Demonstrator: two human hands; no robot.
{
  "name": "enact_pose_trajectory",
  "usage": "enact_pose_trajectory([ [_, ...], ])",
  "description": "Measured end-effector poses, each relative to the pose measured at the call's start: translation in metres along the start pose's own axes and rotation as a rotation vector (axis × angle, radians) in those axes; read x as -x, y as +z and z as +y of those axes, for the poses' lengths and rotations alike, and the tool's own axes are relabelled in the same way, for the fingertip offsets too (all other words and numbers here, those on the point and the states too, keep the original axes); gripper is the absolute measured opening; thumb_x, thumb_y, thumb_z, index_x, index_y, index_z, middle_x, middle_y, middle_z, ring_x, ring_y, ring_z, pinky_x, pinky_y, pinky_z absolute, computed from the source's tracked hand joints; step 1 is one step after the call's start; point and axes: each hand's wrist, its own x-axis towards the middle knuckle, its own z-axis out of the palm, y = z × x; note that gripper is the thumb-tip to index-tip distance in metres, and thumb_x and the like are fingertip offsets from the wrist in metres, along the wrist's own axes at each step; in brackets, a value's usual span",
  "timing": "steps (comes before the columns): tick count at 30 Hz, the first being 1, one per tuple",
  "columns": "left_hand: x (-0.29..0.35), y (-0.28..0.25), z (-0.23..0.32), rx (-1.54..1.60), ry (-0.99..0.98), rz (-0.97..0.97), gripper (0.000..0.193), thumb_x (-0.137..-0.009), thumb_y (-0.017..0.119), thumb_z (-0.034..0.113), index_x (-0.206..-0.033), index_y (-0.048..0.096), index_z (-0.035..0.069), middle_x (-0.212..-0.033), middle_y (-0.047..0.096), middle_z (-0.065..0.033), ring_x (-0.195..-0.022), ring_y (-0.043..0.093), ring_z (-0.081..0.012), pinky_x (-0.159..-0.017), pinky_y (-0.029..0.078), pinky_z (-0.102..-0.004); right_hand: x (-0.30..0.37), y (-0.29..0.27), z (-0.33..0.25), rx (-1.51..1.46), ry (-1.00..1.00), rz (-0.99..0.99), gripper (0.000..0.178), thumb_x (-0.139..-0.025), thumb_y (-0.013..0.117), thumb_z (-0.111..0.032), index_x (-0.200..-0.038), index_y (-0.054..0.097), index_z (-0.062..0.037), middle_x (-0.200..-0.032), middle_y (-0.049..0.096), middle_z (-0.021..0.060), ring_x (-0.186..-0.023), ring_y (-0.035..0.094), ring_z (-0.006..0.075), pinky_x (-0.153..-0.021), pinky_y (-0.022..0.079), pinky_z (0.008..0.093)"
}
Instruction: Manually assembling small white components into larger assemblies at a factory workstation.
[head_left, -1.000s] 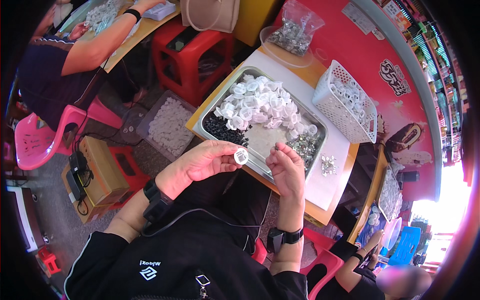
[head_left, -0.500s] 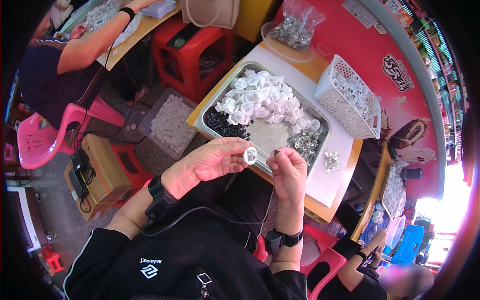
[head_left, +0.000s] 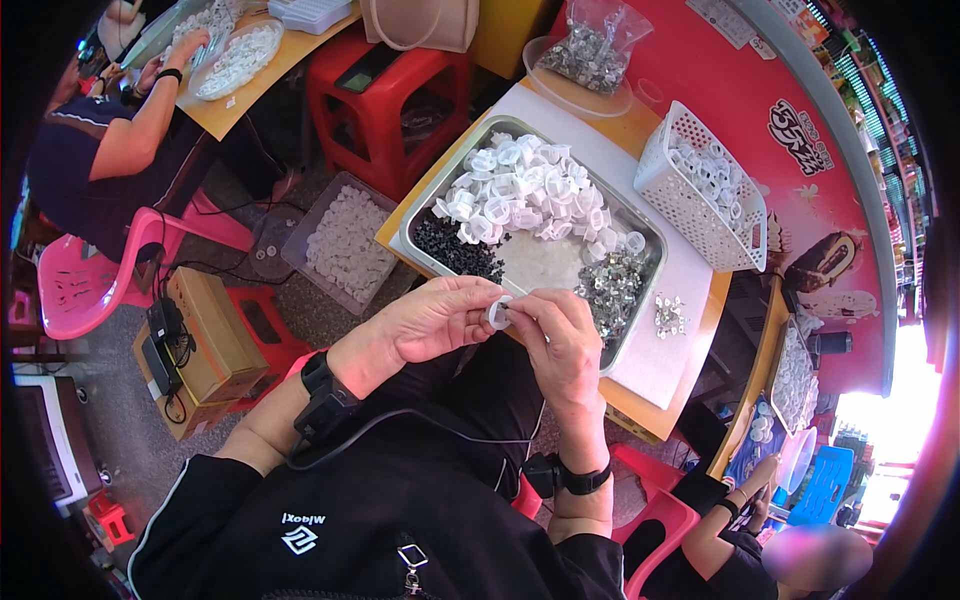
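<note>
My left hand (head_left: 425,322) pinches a small round white plastic part (head_left: 496,316) by its edge, at the near side of a metal tray (head_left: 536,264). My right hand (head_left: 562,345) is closed, thumb and fingertips pressed to that part with a tiny dark piece (head_left: 504,307) between them, mostly hidden. In the tray lie a heap of white translucent plastic parts (head_left: 530,190), a pile of small black pieces (head_left: 455,248) at the left and small metal pieces (head_left: 612,290) at the right.
A few metal pieces (head_left: 670,315) lie on a white sheet right of the tray. Beyond stand a white perforated basket (head_left: 700,220) of parts and a bag of metal pieces (head_left: 590,55). A red stool (head_left: 385,110) and a floor bin (head_left: 340,245) are left. Two co-workers sit nearby.
My right hand has moved left, bringing the tiny dark piece against the round white part. My left hand stays nearly in place. The co-worker at the upper left has drawn an arm back.
</note>
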Motion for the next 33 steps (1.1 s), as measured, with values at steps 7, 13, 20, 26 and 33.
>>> enact_pose_trajectory([
  [7,0.001,-0.003,0.0,-0.107,-0.001,0.005,0.014,-0.094,0.061,0.017,-0.1,0.066,0.005,-0.091,0.066,-0.0001,-0.082,0.063,-0.0077,-0.072,0.053,-0.023,-0.001,-0.002,-0.003,0.071,-0.135,-0.021,0.021,-0.072,0.072,-0.001,-0.092,0.065,-0.0029,-0.086,0.062,0.0084,-0.079,0.06,0.0254,-0.072,0.046,0.0365],
  [13,-0.002,-0.004,-0.003,-0.139,0.005,0.03,0.015,-0.094,0.061,0.017,-0.101,0.066,0.004,-0.091,0.066,-0.0007,-0.082,0.062,-0.0073,-0.072,0.053,-0.023,0.008,0.009,0.006,-0.014,-0.042,-0.018,0.019,-0.072,0.073,0.0,-0.088,0.064,-0.0022,-0.085,0.061,0.0088,-0.078,0.06,0.0246,-0.069,0.046,0.0349],
  [20,-0.005,-0.001,0.002,-0.187,0.042,-0.004,0.018,-0.094,0.061,0.015,-0.106,0.065,0.002,-0.092,0.066,-0.0027,-0.083,0.063,-0.0086,-0.072,0.053,-0.0229,0.016,0.01,0.005,-0.778,0.761,-0.048,0.011,-0.085,0.069,-0.001,-0.093,0.062,0.0014,-0.087,0.064,0.002,-0.074,0.058,0.0045,-0.065,0.047,0.0202],
  [26,0.0,0.011,0.003,-0.456,0.198,0.102,0.014,-0.091,0.063,0.009,-0.103,0.065,0.002,-0.094,0.066,-0.0051,-0.084,0.064,-0.0098,-0.072,0.055,-0.023,0.018,0.012,0.005,-0.627,0.752,0.059,0.014,-0.086,0.069,-0.002,-0.098,0.064,0.002,-0.086,0.064,0.0025,-0.072,0.062,0.006,-0.065,0.049,0.0197],
  [33,0.001,0.018,-0.005,-0.939,0.544,0.164,0.01,-0.085,0.066,-0.003,-0.095,0.066,-0.002,-0.093,0.056,-0.0016,-0.086,0.062,-0.0089,-0.075,0.052,-0.0221,0.018,0.016,0.0,-0.387,0.603,0.099,0.009,-0.082,0.071,0.001,-0.088,0.065,0.0017,-0.081,0.062,0.0052,-0.07,0.064,0.009,-0.061,0.05,0.0209],
])
